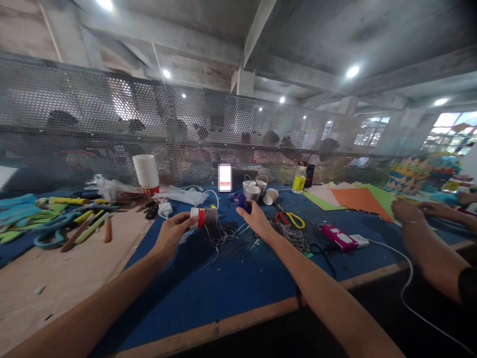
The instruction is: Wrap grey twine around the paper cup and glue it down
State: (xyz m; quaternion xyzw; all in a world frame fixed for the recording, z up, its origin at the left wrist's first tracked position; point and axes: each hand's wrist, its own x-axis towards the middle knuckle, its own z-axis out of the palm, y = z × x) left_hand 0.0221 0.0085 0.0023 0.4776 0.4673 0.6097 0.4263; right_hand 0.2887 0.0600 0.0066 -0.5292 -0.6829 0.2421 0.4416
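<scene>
Our left hand [173, 230] pinches the yarn-wrapped cup [202, 218], best gently, our right hand [257, 220] gripping a blue tool [239, 200] at the cup's 2 o'clock.

My two hands [173, 232] [258, 220], one held cup [201, 218], one blue tool [242, 201]
I count one tall cup stack [145, 172], one magenta case [338, 237]

blue-topped table [179, 293] | grey yarn pile [295, 238] | yellow-handled scissors [297, 216] | magenta item [337, 237] | coloured paper sheets [359, 201] | tipped cup [270, 197]
</scene>
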